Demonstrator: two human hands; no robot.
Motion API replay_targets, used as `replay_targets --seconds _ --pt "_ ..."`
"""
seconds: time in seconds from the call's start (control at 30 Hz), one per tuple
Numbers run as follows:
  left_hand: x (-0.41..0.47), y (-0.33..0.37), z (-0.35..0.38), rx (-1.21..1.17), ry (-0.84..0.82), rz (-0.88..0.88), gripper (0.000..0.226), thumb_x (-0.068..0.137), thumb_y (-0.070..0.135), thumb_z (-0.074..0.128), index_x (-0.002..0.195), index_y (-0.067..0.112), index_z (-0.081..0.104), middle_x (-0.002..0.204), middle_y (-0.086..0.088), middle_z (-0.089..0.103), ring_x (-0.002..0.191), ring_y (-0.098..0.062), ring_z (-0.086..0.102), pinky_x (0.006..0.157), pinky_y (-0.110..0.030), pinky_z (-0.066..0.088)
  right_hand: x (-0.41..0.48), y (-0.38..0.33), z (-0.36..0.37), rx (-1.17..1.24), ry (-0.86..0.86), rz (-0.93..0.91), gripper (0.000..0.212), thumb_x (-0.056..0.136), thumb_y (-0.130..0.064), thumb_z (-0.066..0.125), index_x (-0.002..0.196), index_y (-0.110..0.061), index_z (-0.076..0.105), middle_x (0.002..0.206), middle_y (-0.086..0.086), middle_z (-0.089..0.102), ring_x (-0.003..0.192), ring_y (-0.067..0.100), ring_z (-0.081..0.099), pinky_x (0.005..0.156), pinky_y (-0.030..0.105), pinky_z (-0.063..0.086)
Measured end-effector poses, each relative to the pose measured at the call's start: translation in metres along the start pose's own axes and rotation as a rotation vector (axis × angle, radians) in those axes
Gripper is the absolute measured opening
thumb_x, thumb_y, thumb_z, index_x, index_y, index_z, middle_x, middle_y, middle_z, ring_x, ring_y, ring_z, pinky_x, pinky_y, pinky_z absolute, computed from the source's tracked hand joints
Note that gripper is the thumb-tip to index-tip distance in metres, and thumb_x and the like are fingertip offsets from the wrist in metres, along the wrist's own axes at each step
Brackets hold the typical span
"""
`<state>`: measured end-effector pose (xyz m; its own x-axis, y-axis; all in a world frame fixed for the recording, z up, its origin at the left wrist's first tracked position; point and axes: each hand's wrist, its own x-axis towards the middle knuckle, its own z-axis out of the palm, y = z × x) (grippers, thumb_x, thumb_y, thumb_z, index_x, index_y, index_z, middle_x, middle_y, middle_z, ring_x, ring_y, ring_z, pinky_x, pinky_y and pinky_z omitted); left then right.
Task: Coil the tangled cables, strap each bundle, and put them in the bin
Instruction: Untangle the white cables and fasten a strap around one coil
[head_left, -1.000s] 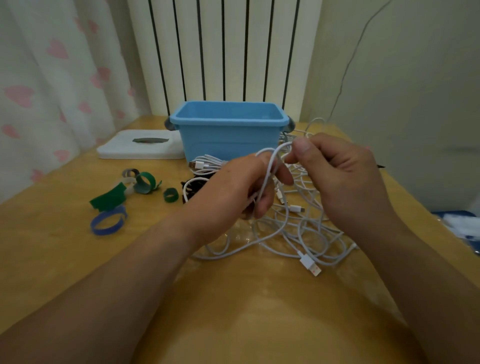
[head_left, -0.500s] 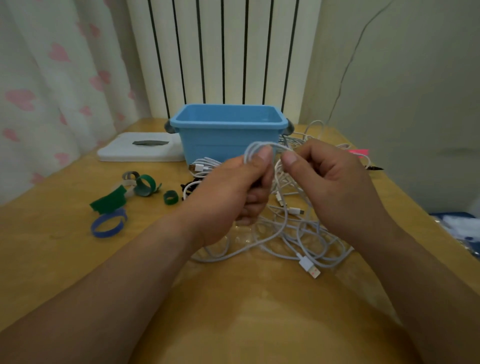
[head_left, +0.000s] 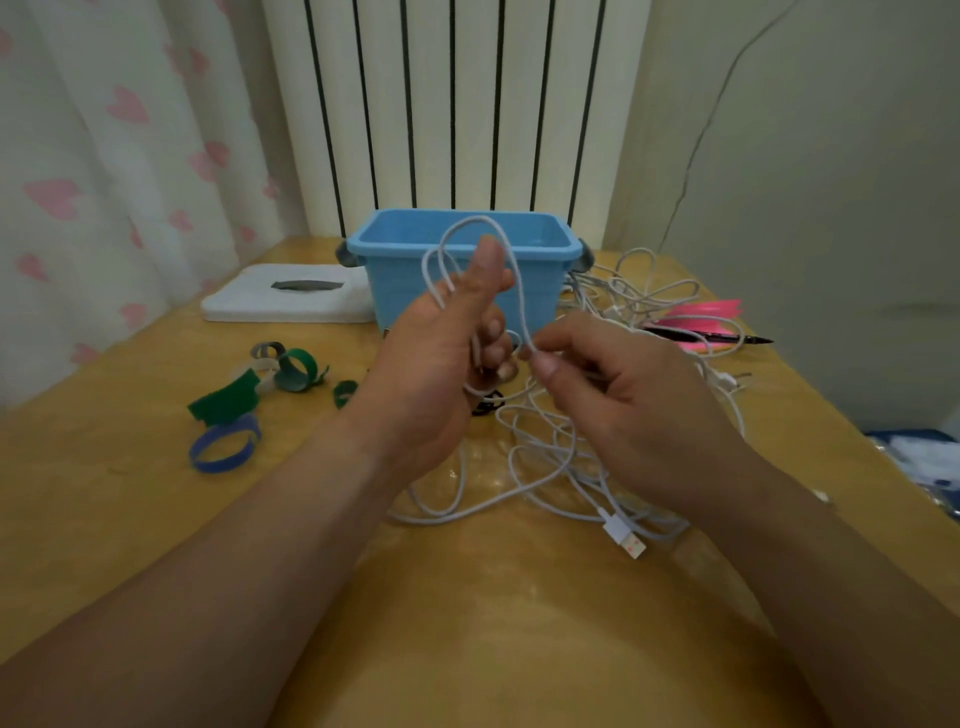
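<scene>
A tangle of white cables (head_left: 540, 457) lies on the wooden table in front of the blue bin (head_left: 400, 280). My left hand (head_left: 441, 358) holds up loops of one white cable (head_left: 470, 228), thumb raised, fingers curled round the strands. My right hand (head_left: 618, 395) pinches the same cable just right of the left hand. A white USB plug (head_left: 623, 538) lies at the near edge of the tangle. Several hook-and-loop straps lie to the left: a green strap (head_left: 223, 397), a blue strap (head_left: 221, 449) and a rolled green strap (head_left: 298, 369).
A white flat box (head_left: 285, 301) sits left of the bin. A black pen (head_left: 711, 336) and pink paper (head_left: 706, 309) lie at the right behind the cables. A radiator and a curtain stand behind the table. A small black cable (head_left: 485, 405) peeks out under my left hand.
My left hand has lifted and opened its thumb, and the cable loops now stand taller in front of the bin. My right hand has dropped lower and slid down the strand.
</scene>
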<state>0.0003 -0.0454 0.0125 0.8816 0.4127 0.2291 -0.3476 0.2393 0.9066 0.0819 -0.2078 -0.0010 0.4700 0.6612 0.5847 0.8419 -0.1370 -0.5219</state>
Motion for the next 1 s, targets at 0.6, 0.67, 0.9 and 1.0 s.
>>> replay_targets --seconds 0.6,0.67,0.9,1.0 --pt "-0.006 0.010 -0.002 0.033 -0.128 -0.035 0.047 0.112 0.039 0.035 0.126 0.007 0.068 0.083 -0.010 0.064 0.093 -0.032 0.059 0.091 -0.048 0.042 -0.002 0.009 0.004 -0.109 -0.137 0.095 0.010 0.100 -0.045 0.063 0.094 -0.040 0.069 0.068 -0.018 0.060 0.064 0.005 0.057 0.061 0.034 0.044" --pt "-0.007 0.010 0.000 0.054 -0.110 -0.005 0.046 0.111 0.048 0.043 0.115 0.008 0.065 0.076 -0.003 0.051 0.089 -0.027 0.059 0.090 -0.046 0.041 0.000 0.010 0.003 -0.076 -0.117 0.119 0.018 0.102 -0.043 0.063 0.087 -0.033 0.068 0.067 -0.016 0.058 0.063 0.007 0.055 0.061 0.037 0.046" --pt "-0.005 0.010 0.002 0.040 -0.005 0.034 0.041 0.110 0.049 0.050 0.082 0.019 0.046 0.066 0.000 0.030 0.058 -0.015 0.039 0.059 -0.030 0.046 0.000 0.008 0.002 -0.095 -0.127 0.093 0.022 0.095 -0.052 0.068 0.086 -0.033 0.067 0.074 -0.014 0.065 0.070 0.006 0.062 0.062 0.034 0.049" --pt "-0.001 0.018 -0.006 0.181 0.089 0.050 0.042 0.111 0.050 0.049 0.078 0.023 0.045 0.062 0.003 0.032 0.052 -0.012 0.028 0.044 -0.025 0.028 0.001 0.011 -0.004 -0.149 -0.144 0.078 0.011 0.093 -0.042 0.075 0.090 -0.035 0.069 0.077 -0.017 0.068 0.074 0.004 0.064 0.064 0.031 0.051"
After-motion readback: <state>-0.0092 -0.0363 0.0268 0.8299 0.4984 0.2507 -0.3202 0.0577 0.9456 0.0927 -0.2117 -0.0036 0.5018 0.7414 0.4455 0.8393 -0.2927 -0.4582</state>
